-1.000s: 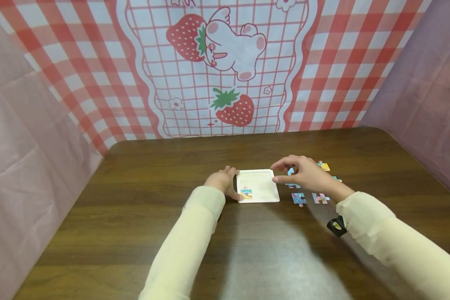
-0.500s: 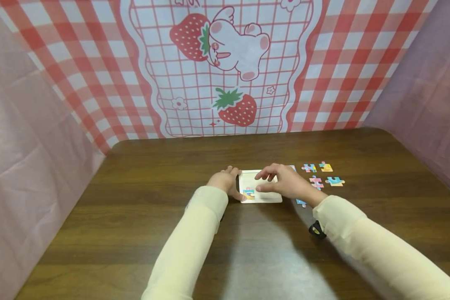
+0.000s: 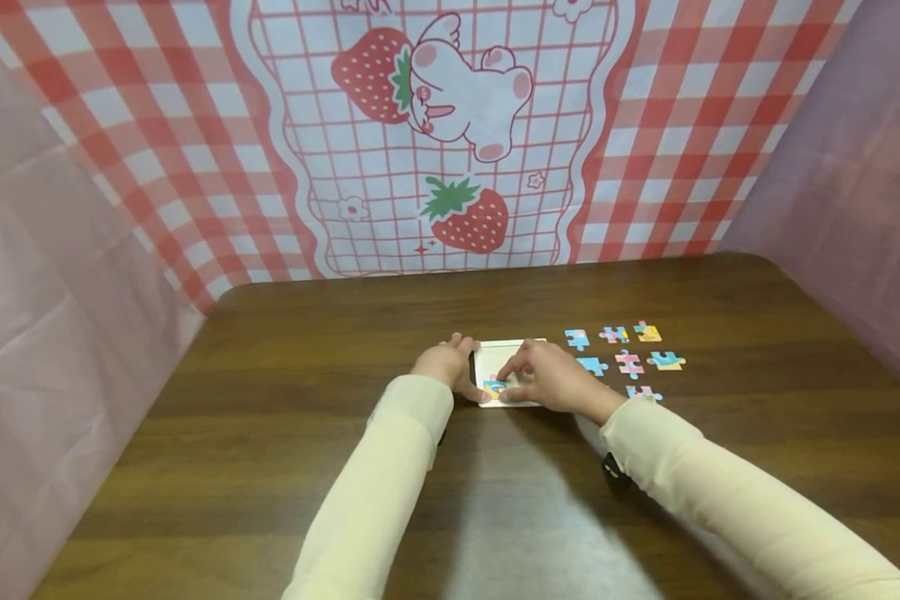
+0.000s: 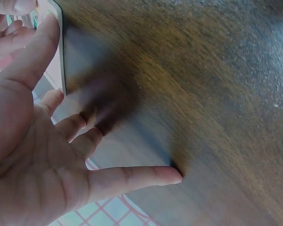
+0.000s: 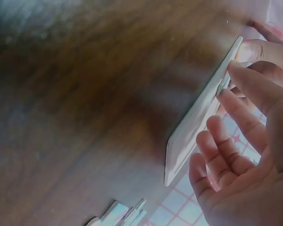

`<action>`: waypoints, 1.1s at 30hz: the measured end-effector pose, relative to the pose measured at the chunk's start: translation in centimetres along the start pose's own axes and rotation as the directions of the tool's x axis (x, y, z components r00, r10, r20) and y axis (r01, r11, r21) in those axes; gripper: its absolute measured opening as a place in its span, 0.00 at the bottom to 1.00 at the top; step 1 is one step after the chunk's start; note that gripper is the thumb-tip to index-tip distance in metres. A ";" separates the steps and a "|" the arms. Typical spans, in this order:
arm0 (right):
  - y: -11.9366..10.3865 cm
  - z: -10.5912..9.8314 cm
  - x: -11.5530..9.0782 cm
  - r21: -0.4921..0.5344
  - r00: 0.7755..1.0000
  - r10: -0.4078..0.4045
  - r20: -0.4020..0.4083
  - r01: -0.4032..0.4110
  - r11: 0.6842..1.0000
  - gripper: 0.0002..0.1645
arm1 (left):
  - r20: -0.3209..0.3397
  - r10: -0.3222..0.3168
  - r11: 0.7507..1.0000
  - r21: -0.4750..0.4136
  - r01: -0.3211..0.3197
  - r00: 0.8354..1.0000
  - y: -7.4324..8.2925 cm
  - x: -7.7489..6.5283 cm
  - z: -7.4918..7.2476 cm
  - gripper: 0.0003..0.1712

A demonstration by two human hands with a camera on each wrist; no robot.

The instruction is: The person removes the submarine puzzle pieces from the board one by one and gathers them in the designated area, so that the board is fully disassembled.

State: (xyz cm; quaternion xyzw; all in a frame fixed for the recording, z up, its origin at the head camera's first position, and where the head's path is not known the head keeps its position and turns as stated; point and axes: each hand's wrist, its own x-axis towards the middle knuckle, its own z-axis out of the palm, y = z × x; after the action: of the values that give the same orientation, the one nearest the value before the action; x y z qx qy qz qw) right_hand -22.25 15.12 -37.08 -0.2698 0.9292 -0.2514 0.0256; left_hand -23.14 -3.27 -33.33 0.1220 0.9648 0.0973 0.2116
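Observation:
A shallow white puzzle tray (image 3: pixel 497 357) lies on the brown table, with a blue-and-yellow jigsaw piece (image 3: pixel 492 387) in its near-left corner. My left hand (image 3: pixel 442 365) steadies the tray's left side, thumb on the near corner; the left wrist view shows that hand (image 4: pixel 42 155) with spread, mostly straight fingers beside the tray edge (image 4: pixel 58 66). Over the tray, my right hand (image 3: pixel 555 379) pinches the piece between thumb and index finger. From the right wrist, a thin sliver of the piece (image 5: pixel 223 84) shows between those fingertips, while the other fingers curl loosely above the tray (image 5: pixel 193 125).
Right of the tray lie several loose jigsaw pieces, among them a pink one (image 3: pixel 628 364) and a teal one (image 3: pixel 667 361). A checked strawberry cloth (image 3: pixel 465 217) hangs behind the table (image 3: pixel 307 358). Pale drapes stand at both sides.
My right hand has moved left from the tray's right edge to the piece in the near-left corner, its thumb and index finger closing on it. The left hand stays at the tray.

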 end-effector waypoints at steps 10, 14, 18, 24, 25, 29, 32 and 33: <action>-0.3 0.3 0.2 -0.029 1.000 -0.026 -0.016 0.025 0.999 0.12 | -0.011 0.005 1.000 0.009 -0.005 1.000 0.0 -0.3 -0.1 0.54; 0.0 0.3 0.2 -0.031 1.000 -0.024 -0.010 0.024 0.999 0.10 | -0.011 0.004 1.000 0.002 -0.004 1.000 0.1 -0.3 -0.1 0.55; 0.5 -0.2 0.3 -0.076 0.999 -0.054 -0.004 0.053 0.996 0.09 | -0.018 0.004 1.000 -0.003 -0.005 1.000 0.3 -0.4 -0.1 0.55; 1.0 -1.6 0.2 -0.131 0.999 -0.017 0.047 0.023 0.991 0.10 | -0.022 0.000 1.000 0.000 0.000 1.000 0.4 -0.4 -0.1 0.55; 1.1 -1.8 0.2 -0.130 0.998 -0.011 0.059 0.019 0.991 0.11 | -0.021 -0.002 1.000 -0.001 0.002 1.000 0.4 -0.4 -0.1 0.55; 1.3 -2.0 0.3 -0.132 0.996 -0.012 0.085 0.023 0.991 0.15 | -0.018 -0.007 1.000 -0.004 0.007 1.000 0.3 -0.4 0.0 0.55; 1.5 -1.8 0.3 -0.132 0.996 -0.023 0.084 0.034 0.991 0.15 | -0.019 -0.008 1.000 -0.002 0.008 1.000 0.2 -0.4 0.0 0.55; 1.6 -1.7 0.3 -0.132 0.996 -0.031 0.081 0.041 0.990 0.15 | -0.020 -0.009 1.000 -0.002 0.009 1.000 0.2 -0.5 0.0 0.55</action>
State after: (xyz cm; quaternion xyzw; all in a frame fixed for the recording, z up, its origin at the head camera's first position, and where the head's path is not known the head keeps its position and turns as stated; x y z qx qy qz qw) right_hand -23.62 16.88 -36.28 -0.2972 0.9372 -0.1784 0.0394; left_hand -22.73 -3.26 -33.07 0.1166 0.9673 0.0983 0.2026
